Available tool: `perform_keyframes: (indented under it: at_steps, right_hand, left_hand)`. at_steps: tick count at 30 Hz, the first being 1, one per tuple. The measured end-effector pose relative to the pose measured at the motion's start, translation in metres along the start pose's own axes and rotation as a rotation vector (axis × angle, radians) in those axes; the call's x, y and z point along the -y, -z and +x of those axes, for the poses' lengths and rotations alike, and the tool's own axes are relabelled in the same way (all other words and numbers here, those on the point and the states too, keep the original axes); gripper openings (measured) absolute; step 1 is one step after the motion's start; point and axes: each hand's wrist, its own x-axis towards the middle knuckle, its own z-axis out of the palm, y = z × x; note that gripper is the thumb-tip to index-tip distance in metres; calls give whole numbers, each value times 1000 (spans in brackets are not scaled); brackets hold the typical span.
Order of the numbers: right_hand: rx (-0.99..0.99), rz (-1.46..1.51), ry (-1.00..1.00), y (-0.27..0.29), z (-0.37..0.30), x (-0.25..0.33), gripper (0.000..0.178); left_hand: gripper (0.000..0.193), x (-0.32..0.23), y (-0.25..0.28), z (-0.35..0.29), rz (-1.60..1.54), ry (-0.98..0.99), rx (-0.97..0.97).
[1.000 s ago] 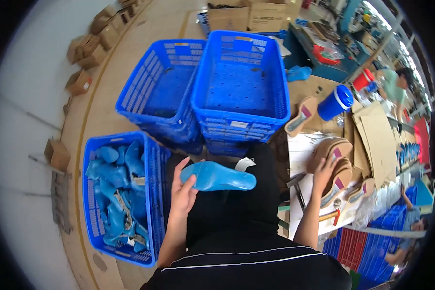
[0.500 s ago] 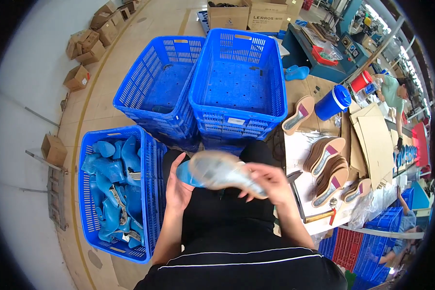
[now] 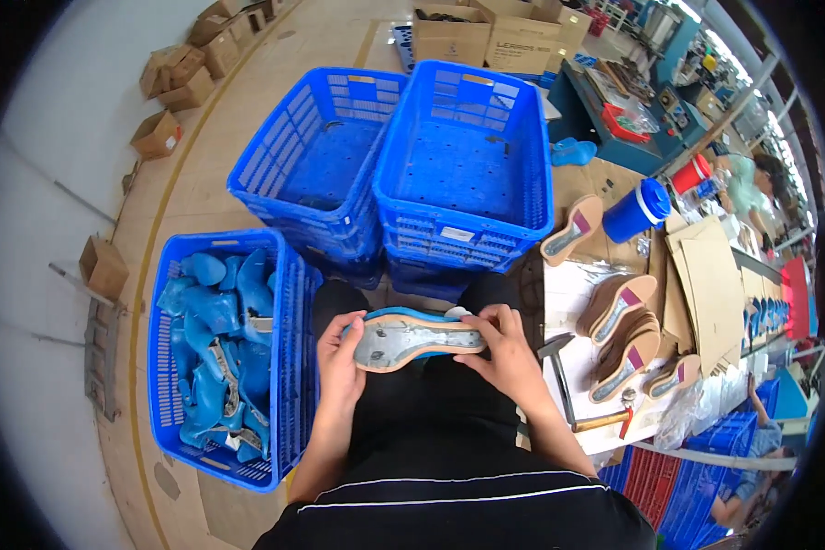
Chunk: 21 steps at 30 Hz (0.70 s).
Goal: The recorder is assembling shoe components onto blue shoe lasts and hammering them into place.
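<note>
Above my lap, a tan-rimmed insole (image 3: 390, 342) with a grey middle lies along a blue shoe last (image 3: 401, 313). Only the last's upper edge and a sliver below show past the insole. My left hand (image 3: 341, 362) is closed round the wide end, its thumb by the insole's edge and its fingers partly hidden beneath. At the narrow end my right hand (image 3: 508, 356) pinches the insole between thumb and fingers. To my left, several blue shoe lasts (image 3: 213, 313) fill a blue crate (image 3: 291, 385).
Two stacks of blue crates, one topped by this crate (image 3: 467, 220), stand ahead. On the right-hand table (image 3: 559, 307) are stacked wedge soles (image 3: 625, 362), a hammer (image 3: 564, 376), a blue jug (image 3: 636, 211) and cardboard sheets (image 3: 710, 275). Another person (image 3: 752, 188) works far right.
My right hand has brought the insole, blurred and tilted before, level against the blue last. The left hand's grip has closed round the wide end. The view has shifted slightly.
</note>
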Motion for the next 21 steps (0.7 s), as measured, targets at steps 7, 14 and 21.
perform_keyframes:
  at_steps: [7, 14, 21]
  right_hand:
    - [23, 341, -60, -4, 4, -8, 57]
    - [78, 260, 12, 5, 6, -21, 56]
    - [-136, 792, -141, -2, 28, -123, 52]
  left_hand:
    - [8, -17, 14, 11, 45, 28, 36]
    - [66, -79, -8, 11, 730, -142, 561]
    - [60, -123, -64, -3, 1591, -442, 874]
